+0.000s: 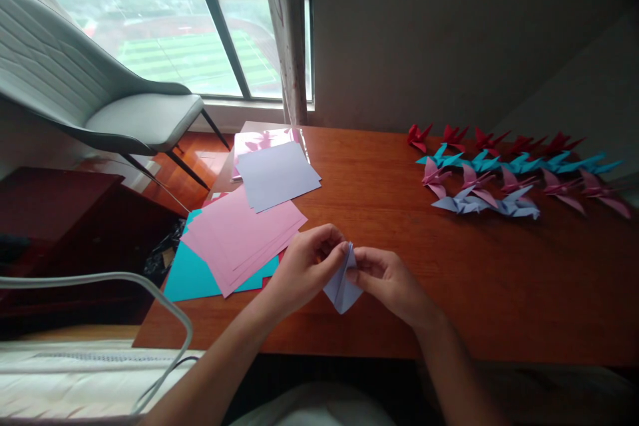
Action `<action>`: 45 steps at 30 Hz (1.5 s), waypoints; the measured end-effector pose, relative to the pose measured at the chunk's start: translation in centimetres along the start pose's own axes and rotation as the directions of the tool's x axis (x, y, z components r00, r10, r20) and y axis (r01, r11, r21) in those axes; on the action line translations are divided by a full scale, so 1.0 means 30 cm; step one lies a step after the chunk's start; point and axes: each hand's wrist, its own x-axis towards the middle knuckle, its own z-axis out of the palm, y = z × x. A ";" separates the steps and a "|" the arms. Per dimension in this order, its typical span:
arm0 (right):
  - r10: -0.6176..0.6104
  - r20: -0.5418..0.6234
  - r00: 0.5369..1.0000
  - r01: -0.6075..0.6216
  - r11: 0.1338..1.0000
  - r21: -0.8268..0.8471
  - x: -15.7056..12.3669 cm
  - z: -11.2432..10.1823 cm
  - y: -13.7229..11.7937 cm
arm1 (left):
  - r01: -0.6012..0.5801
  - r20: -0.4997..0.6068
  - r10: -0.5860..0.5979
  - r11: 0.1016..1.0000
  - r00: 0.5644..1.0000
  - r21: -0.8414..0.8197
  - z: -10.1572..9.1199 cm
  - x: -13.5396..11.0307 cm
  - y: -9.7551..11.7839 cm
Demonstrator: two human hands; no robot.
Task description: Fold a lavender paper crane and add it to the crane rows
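Note:
My left hand (307,265) and my right hand (387,279) meet just above the front part of a reddish wooden table (499,273). Both pinch a small folded piece of lavender paper (342,283), which hangs between them with its point down. The fingers of each hand are pressed on its upper edges. To the left of my hands lies a loose pile of pink paper sheets (239,236) on top of turquoise sheets (187,276), with lavender sheets (274,173) behind.
Rows of finished paper cranes (514,170) in red, turquoise, pink and lavender lie at the table's right back. A grey chair (100,100) stands by the window at left. A white cable (150,299) loops at the lower left.

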 end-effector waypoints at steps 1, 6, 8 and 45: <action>-0.001 -0.003 1.000 0.001 1.000 -0.002 0.000 0.001 0.000 | -0.001 0.001 0.001 1.000 1.000 -0.005 0.000 -0.001 0.001; -0.022 -0.057 0.998 0.021 1.000 -0.016 0.003 0.001 -0.001 | 0.019 0.036 -0.016 0.997 0.999 -0.079 -0.001 -0.019 0.004; -0.029 -0.093 0.995 0.027 0.999 -0.018 0.003 0.000 0.000 | 0.033 0.052 -0.028 0.995 0.998 -0.095 -0.004 -0.026 0.000; -0.264 -0.361 0.894 0.198 0.958 -0.209 0.005 -0.004 0.022 | 0.145 0.084 -0.122 0.904 0.989 -0.401 0.086 0.003 -0.030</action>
